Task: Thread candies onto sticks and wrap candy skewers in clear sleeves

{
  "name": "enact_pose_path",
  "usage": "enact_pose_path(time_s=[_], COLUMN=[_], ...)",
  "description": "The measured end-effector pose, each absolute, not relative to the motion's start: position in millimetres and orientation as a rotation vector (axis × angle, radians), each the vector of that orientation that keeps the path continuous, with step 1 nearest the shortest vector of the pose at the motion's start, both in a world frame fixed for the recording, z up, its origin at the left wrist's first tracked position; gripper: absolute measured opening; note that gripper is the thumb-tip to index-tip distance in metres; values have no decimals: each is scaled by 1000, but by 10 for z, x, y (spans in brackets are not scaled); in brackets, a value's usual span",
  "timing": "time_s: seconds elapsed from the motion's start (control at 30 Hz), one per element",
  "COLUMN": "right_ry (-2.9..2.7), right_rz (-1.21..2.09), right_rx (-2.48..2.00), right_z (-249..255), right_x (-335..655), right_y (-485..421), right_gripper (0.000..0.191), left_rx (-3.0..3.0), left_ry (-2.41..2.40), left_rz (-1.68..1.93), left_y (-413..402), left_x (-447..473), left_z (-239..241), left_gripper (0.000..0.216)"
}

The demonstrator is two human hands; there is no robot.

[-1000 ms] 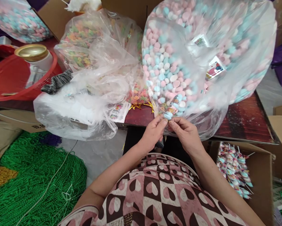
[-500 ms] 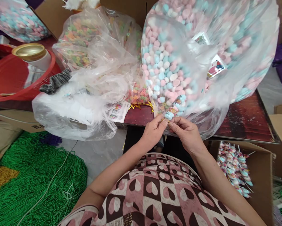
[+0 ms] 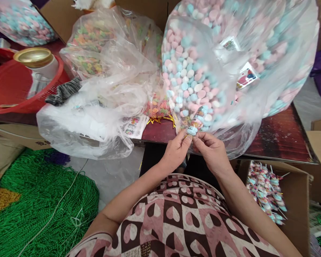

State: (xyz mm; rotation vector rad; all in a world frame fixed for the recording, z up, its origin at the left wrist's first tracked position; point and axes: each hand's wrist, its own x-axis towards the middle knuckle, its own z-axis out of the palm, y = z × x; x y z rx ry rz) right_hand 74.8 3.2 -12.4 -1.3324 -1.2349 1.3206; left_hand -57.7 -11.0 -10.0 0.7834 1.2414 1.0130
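Note:
A small clear packet of candy (image 3: 197,120), with blue and white pieces showing through printed film, points up and away from me at the table's edge. Both hands meet at its gathered lower end. My left hand (image 3: 176,149) is closed, thumb and forefinger pinching that end, where a bit of gold twist tie (image 3: 186,135) shows. On the other side my right hand (image 3: 212,149) is closed too, its thumb and fingertips pinched at the same spot. What lies between the right fingertips is mostly hidden. Behind the packet rests a large clear bag of pink, blue and white marshmallows (image 3: 188,67).
Loose gold twist ties (image 3: 160,121) and printed wrappers (image 3: 135,126) lie beside bags of ring-shaped gummies (image 3: 89,46). A red basket (image 3: 53,84) stands left. Below right, a cardboard box (image 3: 294,200) holds finished-looking candy sticks (image 3: 266,192). Green cord (image 3: 55,203) is heaped lower left.
Both hands stay at the packet's lower end, with only slight shifts of the fingers. The packet tilts a little more upright. Less of the gold tie shows between the fingers.

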Motion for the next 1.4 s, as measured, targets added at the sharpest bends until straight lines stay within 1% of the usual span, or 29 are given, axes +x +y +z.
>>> enact_pose_path(time_s=[0.1, 0.2, 0.27, 0.4, 0.47, 0.53, 0.63, 0.7, 0.77, 0.83, 0.93, 1.07, 1.2, 1.23, 1.33, 1.4], right_ry=[-1386, -1462, -1429, -1295, -1287, -1357, -1530, -1647, -1761, -1854, -1964, -2091, -2095, -2074, -1983, -1934], right_rz=[1131, 1009, 1053, 1239, 1252, 1229, 1223, 1227, 1219, 1182, 1008, 624, 262, 187, 35, 13], right_rx=[-1362, -1386, -1383, -1348, -1325, -1295, -1245, -1199, -1154, -1134, -1140, -1116, -1115, -1123, -1165, -1186], right_z=[-85, -52, -42, -30, -9, 26, 80, 101, 113, 142, 248, 435, 546, 568, 645, 704], right_x=[717, 708, 720, 768, 791, 804, 788, 755, 713, 679, 659, 665, 657, 658, 674, 688], right_y=[9, 6, 14, 22, 9, -17, -69, -102, -122, -119, -55, 127, 307, 336, 368, 349], right_gripper=[16, 15, 14, 14, 15, 16, 18, 19, 17, 14, 10, 9, 8, 9, 10, 11], left_rx=[1059, 1091, 1081, 1088, 1089, 1036, 873, 779, 719, 686, 701, 859, 903, 888, 849, 872], left_ry=[1248, 1258, 1241, 1177, 1131, 1050, 866, 767, 725, 737, 803, 839, 870, 863, 799, 775], left_rz=[1036, 1035, 1034, 1008, 1002, 1026, 1090, 1110, 1122, 1162, 1300, 1418, 1457, 1456, 1340, 1170], left_y=[-113, -119, -124, -127, -118, -103, -70, -44, -25, -29, -96, -235, -263, -249, -195, -166], left_x=[-603, -613, -612, -613, -623, -642, -691, -743, -811, -889, -1003, -1070, -1021, -1004, -968, -950], left_z=[-92, -87, -94, -113, -102, -65, 49, 158, 284, 415, 589, 719, 697, 670, 560, 474], left_gripper=[20, 23, 24, 26, 27, 30, 42, 42, 43, 51, 58, 50, 26, 29, 49, 52])
